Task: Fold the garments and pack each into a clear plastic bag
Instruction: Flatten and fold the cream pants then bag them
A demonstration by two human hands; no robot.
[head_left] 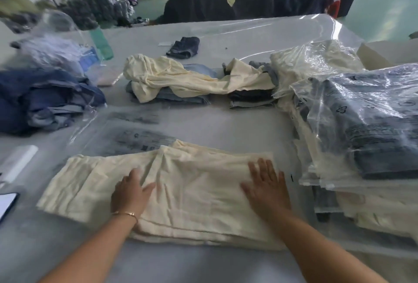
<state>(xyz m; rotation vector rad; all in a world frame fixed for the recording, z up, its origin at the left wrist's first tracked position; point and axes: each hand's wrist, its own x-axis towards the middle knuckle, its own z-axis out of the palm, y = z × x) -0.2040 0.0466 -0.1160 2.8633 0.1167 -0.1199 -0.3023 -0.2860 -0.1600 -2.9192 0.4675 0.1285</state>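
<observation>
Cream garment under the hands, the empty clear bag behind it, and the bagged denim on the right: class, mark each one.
cream garment [194, 192], head view, on its creased middle
empty clear bag [126, 131], head view, on its printed panel
bagged denim [371, 129], head view, on the denim through the plastic

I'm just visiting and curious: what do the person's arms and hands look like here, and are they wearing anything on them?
Both forearms are bare, with no sleeves in view and no gloves. The left hand has a thin gold-coloured bangle round its wrist. The right hand shows no ring, watch or bracelet that I can see. The picture is slightly blurred, so finer details cannot be told.
</observation>
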